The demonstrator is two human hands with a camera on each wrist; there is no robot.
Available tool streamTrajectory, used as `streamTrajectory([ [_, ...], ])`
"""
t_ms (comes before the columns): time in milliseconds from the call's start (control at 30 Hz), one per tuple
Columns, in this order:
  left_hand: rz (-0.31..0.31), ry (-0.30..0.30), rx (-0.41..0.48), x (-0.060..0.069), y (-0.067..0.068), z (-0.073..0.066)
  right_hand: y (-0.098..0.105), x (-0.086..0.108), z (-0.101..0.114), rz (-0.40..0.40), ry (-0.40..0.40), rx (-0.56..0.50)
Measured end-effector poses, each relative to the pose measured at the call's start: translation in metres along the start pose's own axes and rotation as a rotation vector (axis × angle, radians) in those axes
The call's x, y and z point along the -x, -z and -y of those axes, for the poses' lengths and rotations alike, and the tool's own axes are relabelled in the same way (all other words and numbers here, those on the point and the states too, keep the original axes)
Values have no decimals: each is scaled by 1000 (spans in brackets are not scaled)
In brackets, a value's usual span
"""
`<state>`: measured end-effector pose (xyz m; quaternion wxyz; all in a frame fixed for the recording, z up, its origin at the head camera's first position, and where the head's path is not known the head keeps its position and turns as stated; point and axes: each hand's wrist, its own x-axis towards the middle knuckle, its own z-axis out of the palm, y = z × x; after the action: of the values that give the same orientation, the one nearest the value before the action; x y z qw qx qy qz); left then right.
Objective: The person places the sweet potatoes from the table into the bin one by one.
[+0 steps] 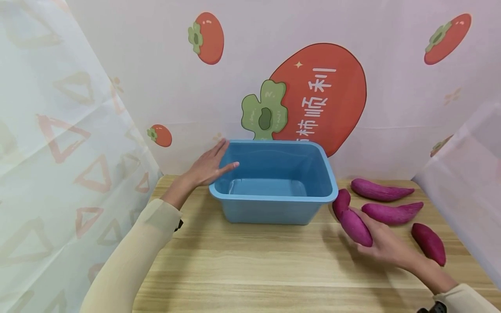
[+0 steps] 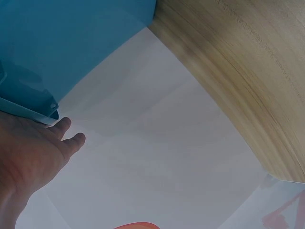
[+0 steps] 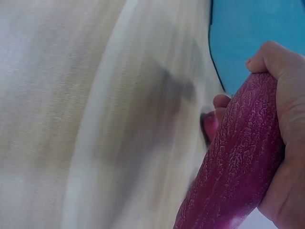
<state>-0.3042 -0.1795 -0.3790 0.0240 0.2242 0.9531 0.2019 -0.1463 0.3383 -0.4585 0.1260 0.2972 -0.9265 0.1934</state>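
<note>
A light-blue plastic basin (image 1: 274,211) stands on the wooden table, its inside bare. My left hand (image 1: 208,167) rests on the basin's left rim with its fingers straight and the thumb reaching over the edge; in the left wrist view the hand (image 2: 31,155) lies against the rim. My right hand (image 1: 385,243) grips a purple sweet potato (image 1: 356,228) to the right of the basin. From the right wrist, that sweet potato (image 3: 233,157) shows wrinkled skin, with thumb and fingers around it. Another sweet potato (image 1: 342,202) lies just behind it, close to the basin.
Farther right on the table lie more sweet potatoes: one at the back (image 1: 381,190), one in the middle (image 1: 393,213) and a darker one (image 1: 429,244) nearer the front. White cloth (image 1: 164,78) with printed persimmons hangs behind and along both sides.
</note>
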Motion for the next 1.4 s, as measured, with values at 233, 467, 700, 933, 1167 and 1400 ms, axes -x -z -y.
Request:
streamTrajectory([
  [233,-9,2,3,-1,0,-1,13,-10,-2,-19,14,31],
  [467,-5,6,-4,-1,1,-3,27,-19,-3,-10,2,10],
  [700,-3,13,-12,-3,0,-4,35,-27,-8,-30,44,13],
  [933,-8,18,-27,-4,-1,-4,45,-37,-14,-34,66,40],
  [1167,-9,22,-33,-4,-1,-5,56,-49,-16,-60,93,65],
  [1400,-9,25,-32,-2,0,-9,66,-59,-16,-69,97,76],
])
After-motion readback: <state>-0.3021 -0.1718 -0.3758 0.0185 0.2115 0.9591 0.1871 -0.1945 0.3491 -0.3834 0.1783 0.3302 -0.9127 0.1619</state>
